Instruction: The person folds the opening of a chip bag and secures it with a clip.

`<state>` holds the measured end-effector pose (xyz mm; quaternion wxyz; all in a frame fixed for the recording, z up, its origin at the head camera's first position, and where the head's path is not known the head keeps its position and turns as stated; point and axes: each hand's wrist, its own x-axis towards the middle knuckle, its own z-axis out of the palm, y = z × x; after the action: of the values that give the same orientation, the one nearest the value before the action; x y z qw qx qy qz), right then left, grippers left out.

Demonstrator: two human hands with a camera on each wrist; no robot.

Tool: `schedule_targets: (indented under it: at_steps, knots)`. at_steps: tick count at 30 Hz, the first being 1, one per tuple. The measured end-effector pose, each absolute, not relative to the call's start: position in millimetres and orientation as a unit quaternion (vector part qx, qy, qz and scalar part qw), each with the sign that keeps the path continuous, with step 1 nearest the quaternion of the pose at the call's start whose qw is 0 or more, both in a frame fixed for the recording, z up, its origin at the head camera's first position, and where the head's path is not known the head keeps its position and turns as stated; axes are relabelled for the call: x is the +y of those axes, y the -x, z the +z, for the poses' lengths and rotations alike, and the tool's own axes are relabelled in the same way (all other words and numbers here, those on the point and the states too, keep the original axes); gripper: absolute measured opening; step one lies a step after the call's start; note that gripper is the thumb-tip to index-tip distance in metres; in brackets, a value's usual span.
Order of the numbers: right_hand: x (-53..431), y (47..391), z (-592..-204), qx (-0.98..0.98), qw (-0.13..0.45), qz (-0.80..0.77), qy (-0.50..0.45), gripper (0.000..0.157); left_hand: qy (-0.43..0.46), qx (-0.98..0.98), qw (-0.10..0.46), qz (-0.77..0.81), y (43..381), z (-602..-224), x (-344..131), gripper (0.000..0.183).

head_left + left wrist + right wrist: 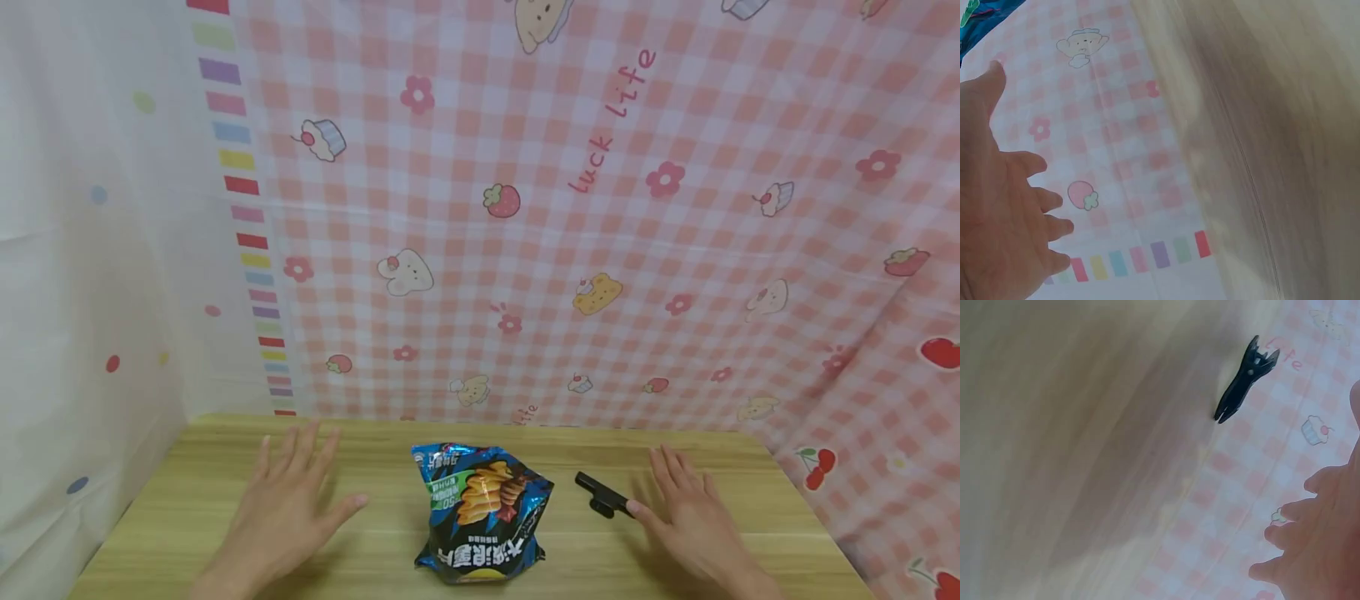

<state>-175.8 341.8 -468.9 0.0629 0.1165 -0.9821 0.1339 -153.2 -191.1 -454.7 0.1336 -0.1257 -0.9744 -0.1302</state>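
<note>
A blue and black bag of chips (487, 517) lies on the wooden table between the two hands, its printing upside down in the head view. Right of it is a small black clip (600, 493), which in the right wrist view shows a narrow body with a forked end (1247, 378). My left hand (288, 508) is spread to the left of the bag, fingers straight and thumb pointing toward it, holding nothing. My right hand (693, 517) is also spread and holds nothing; its thumb tip overlaps the clip's near end in the head view.
The wooden tabletop (375, 550) ends at the back against a pink checked cloth (450, 208) with cartoon prints. A white cloth (75, 250) hangs at the left, and a cherry-printed cloth (900, 417) hangs at the right.
</note>
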Motion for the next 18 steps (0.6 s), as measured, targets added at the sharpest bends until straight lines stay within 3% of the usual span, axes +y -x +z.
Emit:
schedule_targets:
  at_steps: [18]
  knots:
    - [317,170,-463,-0.973,0.122,0.125,-0.152,0.085,0.153,-0.960,0.199,-0.126,154,-446,-170,0.089]
